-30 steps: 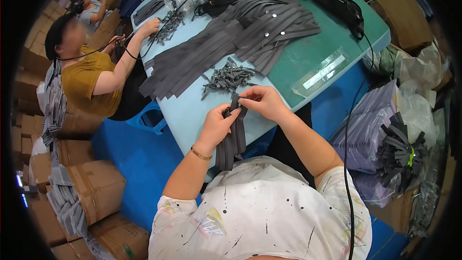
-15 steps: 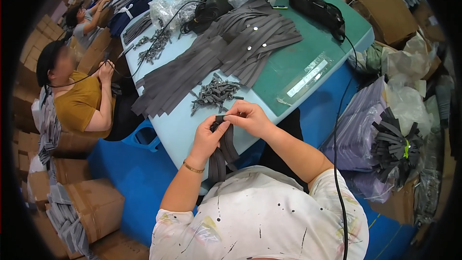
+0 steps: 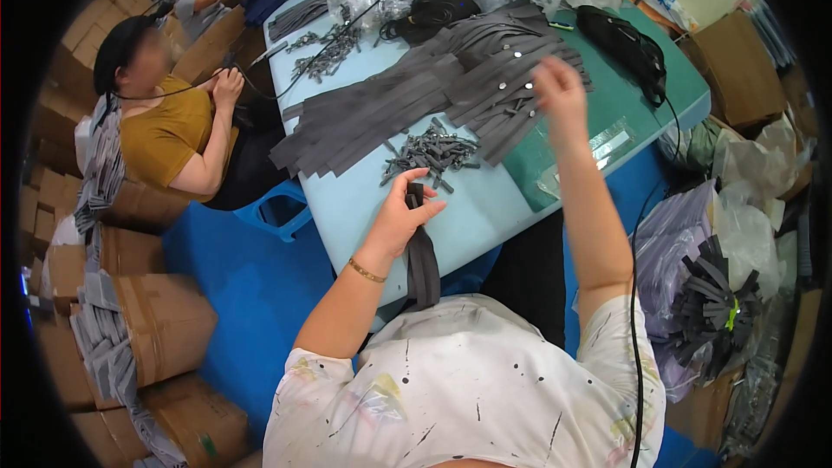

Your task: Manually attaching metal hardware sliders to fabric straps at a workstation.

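Observation:
My left hand [image 3: 400,218] grips a bundle of dark grey fabric straps [image 3: 422,260] at the near edge of the light blue table [image 3: 364,199]; the straps hang down over the edge toward my lap. My right hand [image 3: 559,91] is raised and blurred, fingers apart, above a fanned spread of long grey strips [image 3: 416,95] on the table. A small heap of short dark grey pieces [image 3: 429,152] lies just beyond my left hand.
A green mat [image 3: 607,113] covers the table's right part, with a clear plastic sleeve [image 3: 589,156] and a black bag [image 3: 624,43] on it. A person in a mustard shirt [image 3: 165,134] sits at the left. Cardboard boxes [image 3: 147,321] stand lower left; plastic bags of strips [image 3: 702,295] at right.
My right hand has let go of the straps and risen to the right over the spread strips. My left hand stays on the bundle at the table edge.

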A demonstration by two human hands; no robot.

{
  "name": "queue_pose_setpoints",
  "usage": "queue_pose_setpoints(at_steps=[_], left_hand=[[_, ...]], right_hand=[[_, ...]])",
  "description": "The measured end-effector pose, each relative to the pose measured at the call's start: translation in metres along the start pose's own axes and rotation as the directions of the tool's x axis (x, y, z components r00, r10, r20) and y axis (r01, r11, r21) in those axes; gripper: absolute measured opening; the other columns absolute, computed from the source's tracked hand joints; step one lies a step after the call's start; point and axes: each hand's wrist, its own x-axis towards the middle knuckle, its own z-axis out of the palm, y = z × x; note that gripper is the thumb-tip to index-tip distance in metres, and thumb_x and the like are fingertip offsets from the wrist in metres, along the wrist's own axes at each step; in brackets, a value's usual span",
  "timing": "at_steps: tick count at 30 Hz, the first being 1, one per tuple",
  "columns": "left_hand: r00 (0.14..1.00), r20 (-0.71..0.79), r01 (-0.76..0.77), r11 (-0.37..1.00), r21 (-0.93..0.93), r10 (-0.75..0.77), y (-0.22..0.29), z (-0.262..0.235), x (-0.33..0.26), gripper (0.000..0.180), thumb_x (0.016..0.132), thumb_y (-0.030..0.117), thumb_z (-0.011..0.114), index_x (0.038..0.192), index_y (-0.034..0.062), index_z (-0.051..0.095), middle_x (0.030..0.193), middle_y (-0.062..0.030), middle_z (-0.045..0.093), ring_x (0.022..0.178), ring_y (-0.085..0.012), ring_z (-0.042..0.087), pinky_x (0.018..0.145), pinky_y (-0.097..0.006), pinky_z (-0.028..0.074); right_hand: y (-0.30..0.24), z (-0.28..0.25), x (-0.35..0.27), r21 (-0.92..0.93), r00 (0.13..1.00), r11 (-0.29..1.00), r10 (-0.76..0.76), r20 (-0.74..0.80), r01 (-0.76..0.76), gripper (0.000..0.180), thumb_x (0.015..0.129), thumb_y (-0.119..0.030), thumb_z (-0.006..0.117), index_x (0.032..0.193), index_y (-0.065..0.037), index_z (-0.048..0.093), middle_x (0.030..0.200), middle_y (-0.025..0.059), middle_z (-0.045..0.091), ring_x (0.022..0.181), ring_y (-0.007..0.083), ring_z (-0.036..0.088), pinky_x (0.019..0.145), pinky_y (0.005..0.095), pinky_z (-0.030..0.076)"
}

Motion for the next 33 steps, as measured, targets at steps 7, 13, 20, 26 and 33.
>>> queue_pose_setpoints(at_steps=[7, 13, 20, 26, 33], left_hand=[[0.978, 0.133, -0.183, 0.965, 0.188, 0.159, -0.002, -0.002, -0.001, 0.065, 0.077, 0.011, 0.070, 0.132, 0.0057, 0.036, 0.110, -0.0071, 0.051, 0.094, -0.0103, 0.050, 0.080, -0.025, 0.044], [0.975, 0.221, -0.005, 0.997, 0.076, -0.012, 0.008, -0.002, -0.007, 0.053, 0.088, 0.010, 0.055, 0.136, 0.0045, 0.034, 0.108, -0.0045, 0.054, 0.089, -0.0094, 0.052, 0.078, -0.023, 0.042], [0.985, -0.112, -0.119, 0.986, 0.115, 0.132, 0.015, -0.016, -0.002, 0.024, 0.093, 0.018, 0.052, 0.112, 0.0045, 0.056, 0.089, -0.0020, 0.060, 0.061, -0.0010, 0.048, 0.050, -0.015, 0.035], [0.796, 0.274, -0.585, 0.572, 0.575, 0.540, 0.018, -0.001, -0.013, 0.014, 0.080, 0.012, 0.065, 0.090, 0.0020, 0.066, 0.080, -0.0057, 0.060, 0.064, -0.0199, 0.056, 0.054, -0.028, 0.045], [0.409, 0.437, -0.728, -0.003, 0.686, 0.801, 0.034, 0.017, -0.039, 0.012, 0.076, 0.002, 0.063, 0.088, 0.0070, 0.062, 0.081, -0.0053, 0.060, 0.065, -0.0190, 0.055, 0.055, -0.027, 0.045]], right_hand=[[0.014, 0.052, -0.129, -0.394, 0.730, 0.919, 0.286, 0.621, -0.024, 0.015, 0.081, -0.010, 0.066, 0.093, -0.002, 0.062, 0.081, 0.0012, 0.063, 0.073, 0.0069, 0.058, 0.063, 0.0223, 0.048], [0.033, 0.041, -0.127, -0.113, 0.766, 0.921, 0.375, 0.521, -0.374, 0.014, 0.081, -0.008, 0.066, 0.092, 0.000, 0.062, 0.081, 0.0016, 0.064, 0.073, 0.0066, 0.058, 0.062, 0.0218, 0.048], [0.028, 0.031, -0.143, -0.106, 0.807, 0.953, 0.297, 0.511, -0.284, 0.014, 0.084, -0.014, 0.065, 0.092, -0.003, 0.064, 0.078, -0.0010, 0.063, 0.068, 0.0043, 0.056, 0.057, 0.0189, 0.044], [0.025, 0.021, -0.172, -0.162, 0.823, 0.970, 0.238, 0.517, -0.179, 0.015, 0.086, -0.017, 0.063, 0.092, -0.003, 0.064, 0.077, -0.0005, 0.062, 0.067, 0.0043, 0.055, 0.057, 0.0198, 0.044], [0.011, 0.018, -0.165, -0.071, 0.625, 0.782, 0.546, 0.557, -0.619, 0.021, 0.086, -0.023, 0.063, 0.090, -0.003, 0.063, 0.077, 0.0004, 0.062, 0.070, 0.0063, 0.056, 0.058, 0.0215, 0.045]])
